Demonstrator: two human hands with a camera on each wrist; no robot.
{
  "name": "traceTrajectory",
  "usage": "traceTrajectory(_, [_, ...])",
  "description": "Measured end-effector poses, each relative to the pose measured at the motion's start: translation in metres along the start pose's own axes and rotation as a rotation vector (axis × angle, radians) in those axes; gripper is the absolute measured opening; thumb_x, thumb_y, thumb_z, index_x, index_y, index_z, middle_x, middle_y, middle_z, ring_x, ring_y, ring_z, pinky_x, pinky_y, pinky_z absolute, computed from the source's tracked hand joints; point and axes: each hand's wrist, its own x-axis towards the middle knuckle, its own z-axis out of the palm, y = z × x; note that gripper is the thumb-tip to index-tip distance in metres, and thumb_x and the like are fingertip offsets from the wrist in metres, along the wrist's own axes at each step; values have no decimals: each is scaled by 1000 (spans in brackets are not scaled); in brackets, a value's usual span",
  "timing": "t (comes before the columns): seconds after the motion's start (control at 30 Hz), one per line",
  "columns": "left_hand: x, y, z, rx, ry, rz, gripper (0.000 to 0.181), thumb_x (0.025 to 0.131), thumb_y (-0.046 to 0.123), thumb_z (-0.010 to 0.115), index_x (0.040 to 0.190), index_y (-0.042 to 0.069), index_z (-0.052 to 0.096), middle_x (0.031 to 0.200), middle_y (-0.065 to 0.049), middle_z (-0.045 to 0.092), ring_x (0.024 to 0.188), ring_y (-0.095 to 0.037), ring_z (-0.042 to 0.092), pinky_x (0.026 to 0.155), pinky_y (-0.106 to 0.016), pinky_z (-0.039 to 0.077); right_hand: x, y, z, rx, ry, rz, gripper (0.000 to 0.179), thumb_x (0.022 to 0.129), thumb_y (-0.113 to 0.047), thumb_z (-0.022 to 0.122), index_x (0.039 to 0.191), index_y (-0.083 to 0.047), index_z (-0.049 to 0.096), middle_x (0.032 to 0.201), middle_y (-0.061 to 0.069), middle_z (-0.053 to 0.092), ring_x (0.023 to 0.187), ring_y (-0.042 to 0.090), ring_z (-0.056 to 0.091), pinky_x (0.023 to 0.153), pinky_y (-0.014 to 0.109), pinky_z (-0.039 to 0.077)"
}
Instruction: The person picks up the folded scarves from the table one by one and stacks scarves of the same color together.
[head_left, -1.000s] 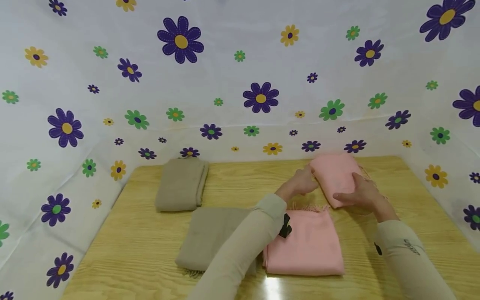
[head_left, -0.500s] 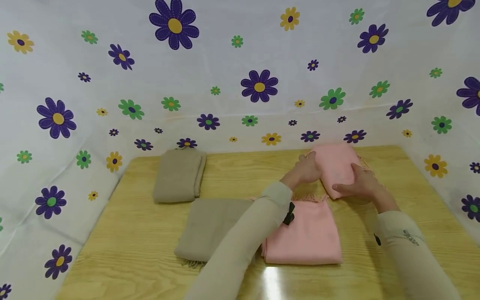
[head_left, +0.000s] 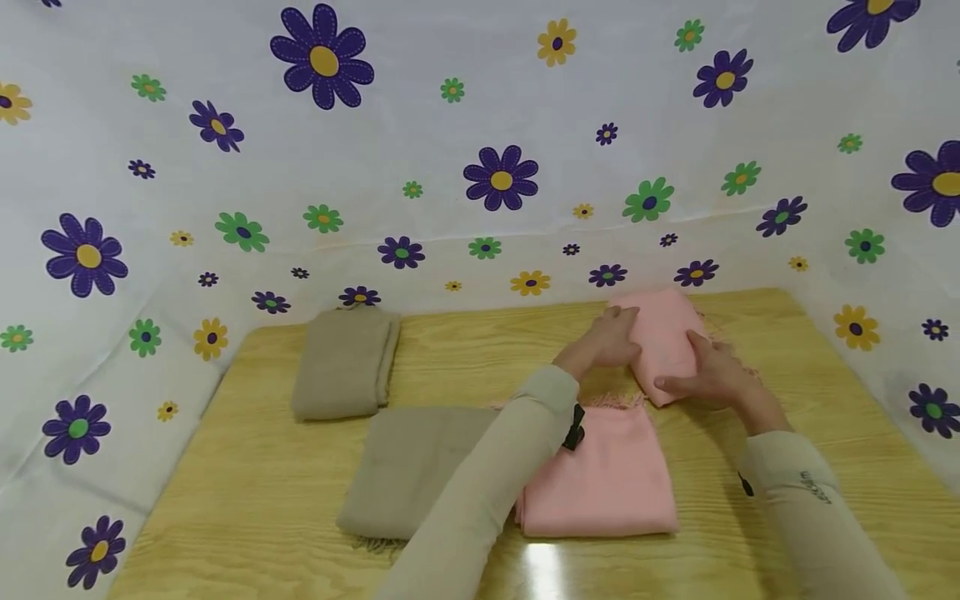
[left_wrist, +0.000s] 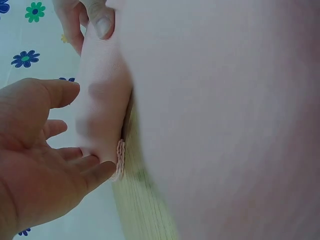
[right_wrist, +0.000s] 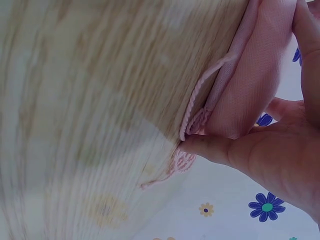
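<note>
A folded pink scarf [head_left: 663, 333] with fringe lies at the back right of the table. At its left side is my left hand [head_left: 611, 337]; the left wrist view shows the fingers [left_wrist: 97, 172] loosely extended, touching that side. My right hand [head_left: 716, 371] holds the near right corner, its thumb on the near end and its fingers along the fringed right side. In the right wrist view a fingertip [right_wrist: 192, 144] presses beside the twisted fringe [right_wrist: 197, 100]. Another folded pink scarf [head_left: 600, 483] lies nearer me, partly under my left forearm in the head view.
Two folded beige cloths lie to the left: one at the back [head_left: 345, 362], and a fringed one [head_left: 412, 475] nearer, partly hidden by my left sleeve [head_left: 487, 492]. White flower-printed sheeting [head_left: 420, 108] encloses the back and sides of the wooden table [head_left: 247, 483].
My left hand has moved slightly farther back along the far pink scarf's left side. The right hand stays at its corner. The head view has shifted a little.
</note>
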Motion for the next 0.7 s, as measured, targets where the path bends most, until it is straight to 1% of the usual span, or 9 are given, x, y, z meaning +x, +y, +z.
traceTrajectory(0.07, [2,2,2,21,-5,6,66,98,21,51,158,15,25,164,-12,19,148,-31,24,118,-40,26,1,1,1,0,-1,16,116,86,-60,67,155,7,4,152,46,6,137,64,9,100,81,15])
traceTrajectory(0.17, [5,2,4,55,-5,8,61,101,24,48,158,16,27,164,-12,18,148,-33,23,118,-42,25,0,1,1,-18,12,18,116,85,-62,67,155,6,5,152,45,9,137,63,14,99,81,16])
traceTrajectory(0.23, [6,0,4,92,-10,3,58,103,26,45,158,17,28,165,-11,16,150,-32,20,118,-43,24,1,-1,1,-38,26,15,115,85,-63,66,156,5,7,152,45,11,136,63,18,98,82,18])
traceTrajectory(0.33, [7,-3,4,186,-11,-11,54,106,31,40,157,20,29,165,-9,15,150,-31,18,118,-45,25,4,-4,2,-52,48,13,114,85,-64,66,156,5,9,151,45,13,133,64,23,99,80,22])
traceTrajectory(0.43, [5,0,5,269,-7,-27,51,107,35,39,156,23,33,165,-9,18,150,-31,20,117,-46,27,2,-7,4,-85,96,45,111,84,-64,66,155,5,15,146,47,19,126,66,27,97,77,28])
traceTrajectory(0.5, [6,3,8,304,-2,-30,50,107,35,40,155,23,35,164,-10,21,149,-30,22,117,-46,27,-4,-9,8,-133,140,65,105,85,-64,64,153,5,22,139,48,25,119,68,31,93,76,33])
traceTrajectory(0.57, [7,4,11,315,2,-29,50,106,36,40,154,22,36,162,-10,24,148,-29,24,117,-45,28,-11,-14,11,-192,186,84,97,89,-62,61,150,5,27,131,50,30,111,68,36,87,74,37])
traceTrajectory(0.63, [9,3,13,315,10,-22,49,106,35,41,154,21,36,161,-9,26,147,-28,25,116,-44,29,-17,-18,14,-241,229,90,87,94,-58,56,148,5,30,125,50,32,103,68,42,81,73,41])
traceTrajectory(0.7, [12,2,14,311,22,-18,49,106,35,41,153,20,37,159,-9,28,147,-27,27,117,-42,29,-22,-22,16,-270,252,91,78,99,-53,50,147,6,30,122,51,33,98,67,46,79,71,44])
